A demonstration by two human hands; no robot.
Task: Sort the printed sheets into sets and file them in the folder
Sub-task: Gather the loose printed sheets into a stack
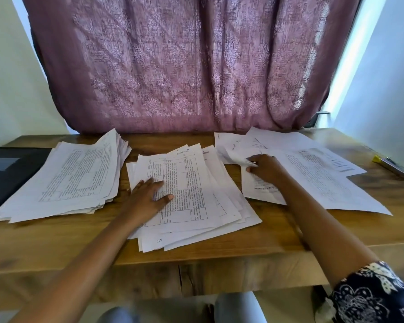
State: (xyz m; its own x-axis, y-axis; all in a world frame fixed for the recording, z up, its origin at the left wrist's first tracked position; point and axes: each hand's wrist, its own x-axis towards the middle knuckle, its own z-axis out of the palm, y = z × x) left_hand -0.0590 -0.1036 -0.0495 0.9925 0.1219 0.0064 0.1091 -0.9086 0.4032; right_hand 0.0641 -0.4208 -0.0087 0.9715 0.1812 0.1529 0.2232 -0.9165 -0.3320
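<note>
Three groups of printed sheets lie on the wooden table (196,252). A thick left stack (70,178) sits beside a dark folder (12,173) at the far left. My left hand (147,194) rests flat, fingers spread, on the loose middle pile (191,190). On the right lies a spread of sheets (317,178). My right hand (266,167) pinches the edge of a curled sheet (237,159) at the left side of that spread.
A pink patterned curtain (184,66) hangs right behind the table. A yellow-tipped stapler-like tool (391,165) lies near the right edge. Bare wood shows along the front edge. My knees (238,306) show below the table.
</note>
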